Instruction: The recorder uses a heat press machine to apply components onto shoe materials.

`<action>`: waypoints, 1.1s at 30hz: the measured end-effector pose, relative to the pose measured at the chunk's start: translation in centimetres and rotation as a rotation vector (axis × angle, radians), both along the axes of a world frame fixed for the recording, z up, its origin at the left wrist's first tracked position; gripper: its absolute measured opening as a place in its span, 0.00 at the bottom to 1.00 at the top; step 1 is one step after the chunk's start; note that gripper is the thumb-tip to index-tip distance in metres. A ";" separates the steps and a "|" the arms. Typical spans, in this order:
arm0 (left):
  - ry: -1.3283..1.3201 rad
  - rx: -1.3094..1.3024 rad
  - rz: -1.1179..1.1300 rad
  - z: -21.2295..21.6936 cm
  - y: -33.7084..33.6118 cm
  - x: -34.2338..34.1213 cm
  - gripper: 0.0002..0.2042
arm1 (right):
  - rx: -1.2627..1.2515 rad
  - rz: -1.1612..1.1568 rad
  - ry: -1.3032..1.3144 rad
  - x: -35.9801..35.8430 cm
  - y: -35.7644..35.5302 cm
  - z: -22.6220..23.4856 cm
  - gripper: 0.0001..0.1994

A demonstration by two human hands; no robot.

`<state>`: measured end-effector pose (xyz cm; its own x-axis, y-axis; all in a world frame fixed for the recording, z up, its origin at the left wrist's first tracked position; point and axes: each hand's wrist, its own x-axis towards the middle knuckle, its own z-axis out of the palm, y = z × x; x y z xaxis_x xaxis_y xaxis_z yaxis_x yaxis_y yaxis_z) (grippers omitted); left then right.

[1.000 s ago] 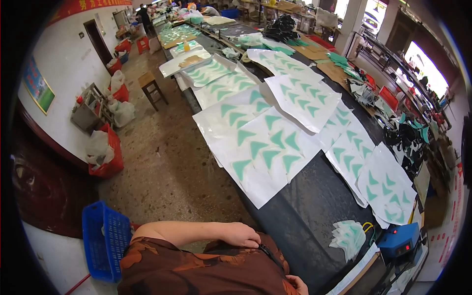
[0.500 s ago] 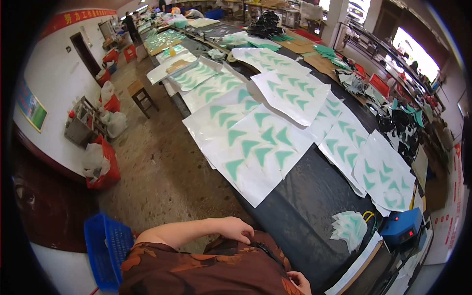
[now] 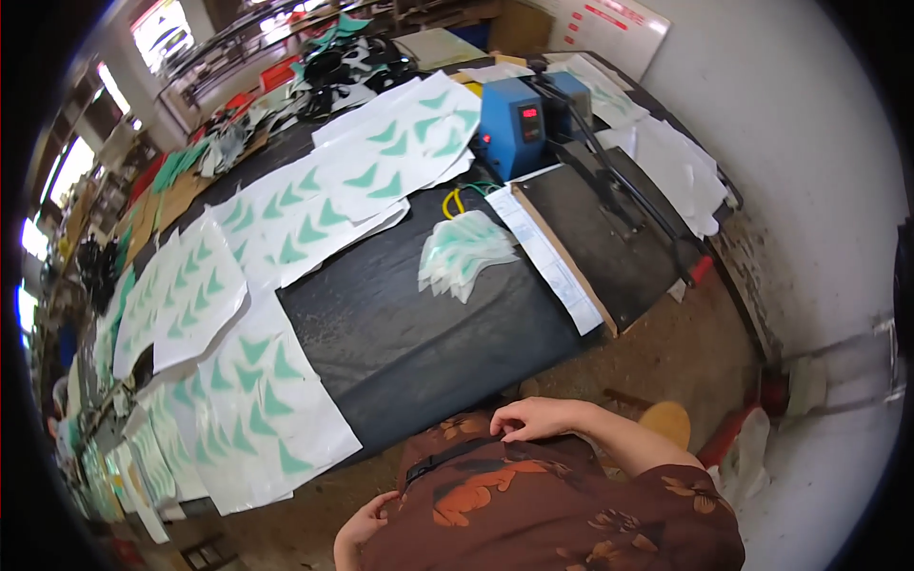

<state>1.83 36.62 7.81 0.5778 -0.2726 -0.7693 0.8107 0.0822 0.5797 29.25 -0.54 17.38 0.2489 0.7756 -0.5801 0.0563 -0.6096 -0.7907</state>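
Observation:
My right hand [image 3: 533, 419] rests on the front of my brown patterned shirt [image 3: 552, 504], fingers spread, touching a dark strap at the waist and holding nothing. My left hand [image 3: 365, 521] hangs low beside my hip, fingers loosely curled and partly hidden by the shirt. Just ahead is the edge of a long black table [image 3: 409, 333]. White sheets printed with green triangular shapes [image 3: 257, 400] lie on it to my left and further back. A small pile of cut green-and-clear pieces [image 3: 466, 257] sits mid-table, out of reach of both hands.
A blue heat press [image 3: 514, 114] with a flat black bed [image 3: 609, 238] stands at the table's right end, a long white strip [image 3: 552, 257] along its edge. More sheets [image 3: 381, 162] cover the far table. A yellow stool [image 3: 666, 419] and a white wall [image 3: 809, 190] are on the right.
The view has swung round to the table's press end. My arm still lies across my shirt, and the other hand stays low at my side.

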 end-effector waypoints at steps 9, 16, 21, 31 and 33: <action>0.064 0.179 -0.098 -1.9 -2.2 2.3 0.31 | 0.086 -0.132 0.008 -2.0 -1.9 -1.0 0.14; 0.040 0.273 0.012 -7.0 -2.3 0.1 0.30 | 0.099 -0.144 0.041 -1.9 -2.5 -1.5 0.14; 0.017 0.339 0.121 -10.7 -2.4 -3.0 0.30 | 0.075 -0.102 0.107 -1.6 -2.4 -1.5 0.15; 0.120 0.598 0.024 -11.0 -3.4 -3.1 0.27 | -0.060 -0.313 0.054 -2.2 -5.0 -9.4 0.17; 0.087 0.611 -0.048 -12.1 -3.4 -3.3 0.27 | -0.273 -0.174 -0.310 -3.1 -6.9 -12.8 0.16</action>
